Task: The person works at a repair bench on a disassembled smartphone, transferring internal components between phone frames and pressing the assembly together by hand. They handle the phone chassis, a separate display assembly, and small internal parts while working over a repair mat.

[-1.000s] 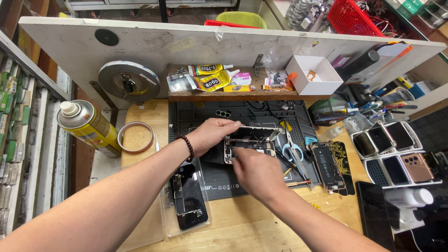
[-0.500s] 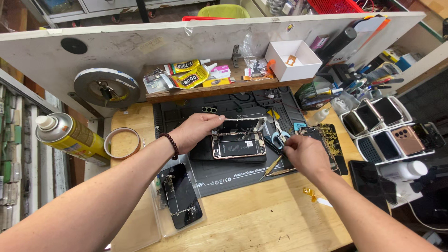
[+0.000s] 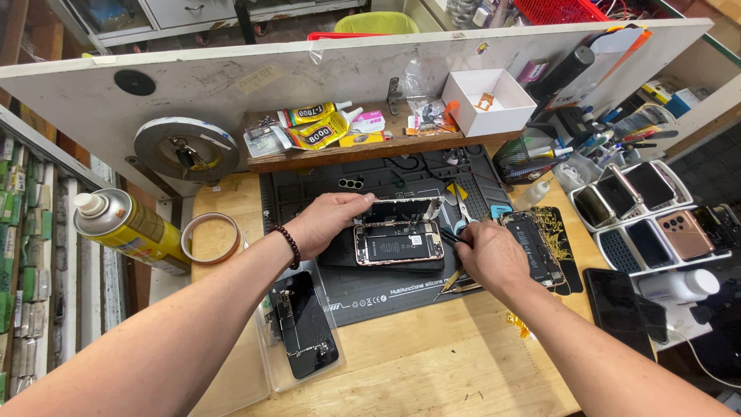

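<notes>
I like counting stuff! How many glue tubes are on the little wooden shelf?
2. Both yellow glue tubes lie on the wooden shelf behind the mat: one further back, the other just in front of it. More could be hidden among the clutter beside them.

on the wooden shelf (image 3: 370,150): yellow glue tubes (image 3: 316,127) at left, an open white box (image 3: 490,100) at right; dark phone screens (image 3: 637,189) lie well right of it.

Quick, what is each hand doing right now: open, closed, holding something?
Left hand: fingers curled over the top edge of the opened phone, steadying it.
Right hand: closed around a thin dark tool at the phone's right edge.
</notes>
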The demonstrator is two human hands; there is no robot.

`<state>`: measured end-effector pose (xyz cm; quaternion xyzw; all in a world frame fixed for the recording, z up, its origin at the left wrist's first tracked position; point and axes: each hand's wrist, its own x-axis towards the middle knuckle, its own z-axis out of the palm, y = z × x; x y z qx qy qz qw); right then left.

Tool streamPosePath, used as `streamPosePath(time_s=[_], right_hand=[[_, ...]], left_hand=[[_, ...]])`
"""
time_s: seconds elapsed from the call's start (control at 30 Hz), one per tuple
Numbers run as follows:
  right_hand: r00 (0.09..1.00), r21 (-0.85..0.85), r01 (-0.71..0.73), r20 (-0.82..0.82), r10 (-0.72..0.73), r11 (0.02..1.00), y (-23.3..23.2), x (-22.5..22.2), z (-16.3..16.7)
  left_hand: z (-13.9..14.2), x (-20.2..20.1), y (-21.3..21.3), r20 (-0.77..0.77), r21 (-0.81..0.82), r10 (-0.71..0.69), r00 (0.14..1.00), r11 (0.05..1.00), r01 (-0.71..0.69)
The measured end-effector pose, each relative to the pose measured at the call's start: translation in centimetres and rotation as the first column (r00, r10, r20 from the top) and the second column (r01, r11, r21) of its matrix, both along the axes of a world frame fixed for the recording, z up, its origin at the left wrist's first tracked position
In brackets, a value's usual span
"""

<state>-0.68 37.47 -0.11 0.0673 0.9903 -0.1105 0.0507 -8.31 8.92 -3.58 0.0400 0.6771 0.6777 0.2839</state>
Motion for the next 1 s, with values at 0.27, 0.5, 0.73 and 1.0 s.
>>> streamPosePath(time_s=[0.27,0.5,0.73,1.0], right_hand=[[0.999,-0.005,-0.034,-0.024,0.033,0.999,3.5,-0.1,0.4],[0.993,-0.481,0.109,0.006,-0.121,0.87,1.0,1.8,3.1],[0.94,-0.399,-0.299,-0.282,0.194,0.867,-8.4,3.1,2.6],[0.909,-0.316,-0.337,-0.354,0.219,0.887,-11.7,1.8,1.7]], left_hand=[[-0.1,0.1,0.0,-0.035,-0.007,-0.013,0.999,1.0,0.013],[-0.9,-0.5,-0.1,-0.015,0.022,-0.007,1.0,1.0,0.008],[-1.3,-1.1,0.0,0.044,0.138,-0.006,0.999,0.99,0.0],[-1.0,-1.2,0.0,0.045,0.076,0.024,0.999,0.997,-0.027]])
